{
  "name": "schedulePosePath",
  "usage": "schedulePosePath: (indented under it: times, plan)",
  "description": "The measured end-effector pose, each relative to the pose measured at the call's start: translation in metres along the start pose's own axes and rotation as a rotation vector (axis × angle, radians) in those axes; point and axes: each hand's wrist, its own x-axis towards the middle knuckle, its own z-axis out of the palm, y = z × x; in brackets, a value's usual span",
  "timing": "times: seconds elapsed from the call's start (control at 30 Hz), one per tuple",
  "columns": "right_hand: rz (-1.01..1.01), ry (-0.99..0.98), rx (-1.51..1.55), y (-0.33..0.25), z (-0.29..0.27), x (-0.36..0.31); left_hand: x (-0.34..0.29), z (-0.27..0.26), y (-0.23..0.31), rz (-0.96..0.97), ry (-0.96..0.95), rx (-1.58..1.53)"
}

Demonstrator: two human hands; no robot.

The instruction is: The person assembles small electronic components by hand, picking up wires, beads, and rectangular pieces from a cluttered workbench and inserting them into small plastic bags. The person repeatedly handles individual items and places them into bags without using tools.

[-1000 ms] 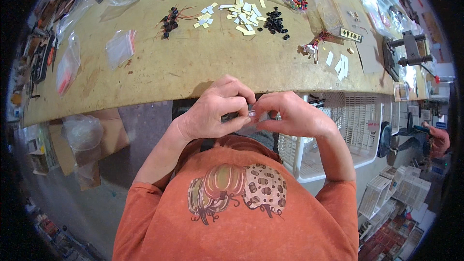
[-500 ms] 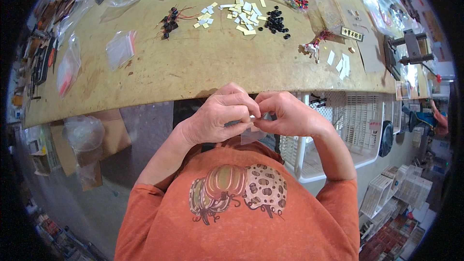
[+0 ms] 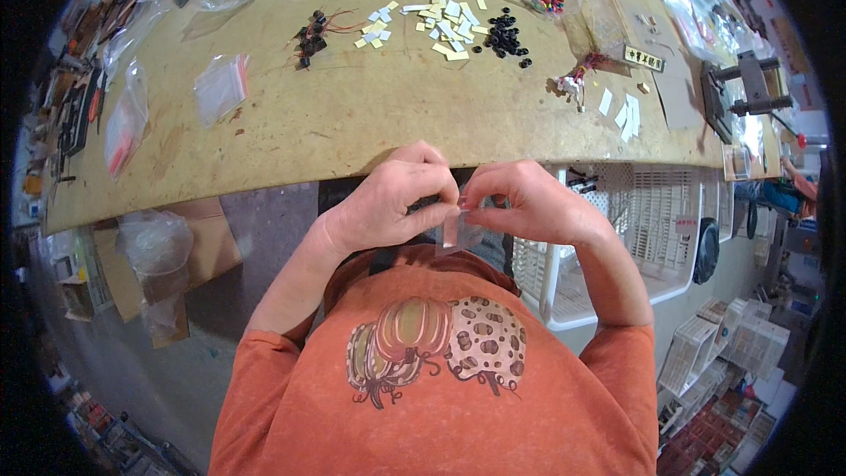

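My left hand (image 3: pixel 398 198) and my right hand (image 3: pixel 529 203) meet just in front of the table's near edge. Between their fingertips they pinch the upper edge of a small clear plastic bag (image 3: pixel 451 235), which hangs down over my lap. A pale strip shows in the bag; what it is I cannot make out. Farther off on the table lie a pile of small white and yellow pieces (image 3: pixel 449 26), a heap of black round parts (image 3: pixel 504 38) and a cluster of black parts with red wires (image 3: pixel 310 40).
A stack of clear zip bags (image 3: pixel 220 88) lies on the table (image 3: pixel 291 132) to the left. White strips (image 3: pixel 627 116) and white connectors with wires (image 3: pixel 571 85) are at right, near a metal fixture (image 3: pixel 753 84). White plastic baskets (image 3: pixel 608 256) stand below the table edge.
My fingertips have shifted along the bag's upper edge, and more of the bag shows below them. The white bit seen between my fingers earlier no longer shows there.
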Motion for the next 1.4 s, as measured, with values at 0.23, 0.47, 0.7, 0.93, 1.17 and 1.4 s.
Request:
schedulePosePath:
  times: [0.23, 0.47, 0.7, 0.93, 1.17, 1.4]
  plan:
    - [-0.018, 0.095, 0.052, -0.003, -0.003, -0.001, 0.004, -0.002, 0.009, -0.016, 0.130, 0.088]
    - [-0.103, 0.300, -0.003, -0.006, 0.003, -0.003, 0.001, -0.011, 0.011, -0.086, 0.073, 0.009]
    - [-0.104, 0.409, -0.025, -0.034, 0.008, -0.004, -0.005, -0.017, 0.011, -0.015, 0.103, 0.113]
    - [-0.009, 0.241, 0.025, -0.036, 0.014, 0.002, -0.009, -0.028, 0.021, 0.083, 0.014, 0.173]
    - [-0.145, 0.201, 0.006, -0.023, 0.007, 0.012, -0.005, -0.053, 0.016, -0.308, 0.166, 0.079]
    - [-0.227, 0.336, -0.025, -0.019, 0.019, 0.016, 0.012, -0.116, -0.048, -0.565, 0.506, 0.739]
